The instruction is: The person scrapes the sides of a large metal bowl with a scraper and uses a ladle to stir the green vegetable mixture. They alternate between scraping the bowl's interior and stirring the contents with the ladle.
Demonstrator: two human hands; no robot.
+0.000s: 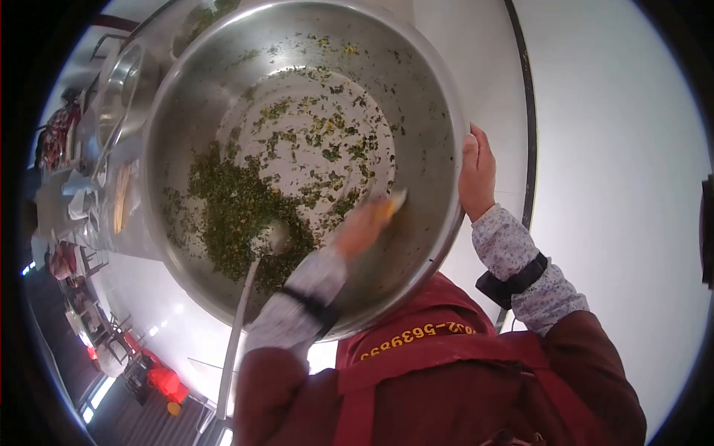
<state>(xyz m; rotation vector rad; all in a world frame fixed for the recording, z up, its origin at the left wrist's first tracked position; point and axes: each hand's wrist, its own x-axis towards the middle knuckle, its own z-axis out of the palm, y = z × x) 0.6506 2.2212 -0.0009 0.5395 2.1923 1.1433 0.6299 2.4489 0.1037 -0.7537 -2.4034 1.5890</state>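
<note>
A large steel basin (pixel 435 245) holds chopped green leaves (pixel 230 208) with small orange bits, heaped at the lower left and scattered over its bottom. Inside it, my left hand (pixel 361 229), smeared by motion, grips a small yellow-and-white thing (pixel 393 205) against the lower right wall; its exact kind is too blurred to tell. My right hand (pixel 477 171) is wrapped over the basin's right rim, thumb on the near side. A long-handled metal ladle (pixel 242 312) leans over the lower left rim, its bowl resting in the heaped leaves.
Left of the basin stand another steel bowl (pixel 126 97) and some pale wooden sticks (pixel 121 197). Behind the rim at the top is a container with greens (pixel 212 18). A white surface (pixel 610 149) with a dark edge strip lies right. Stools and a red item (pixel 167 383) are farther left.
</note>
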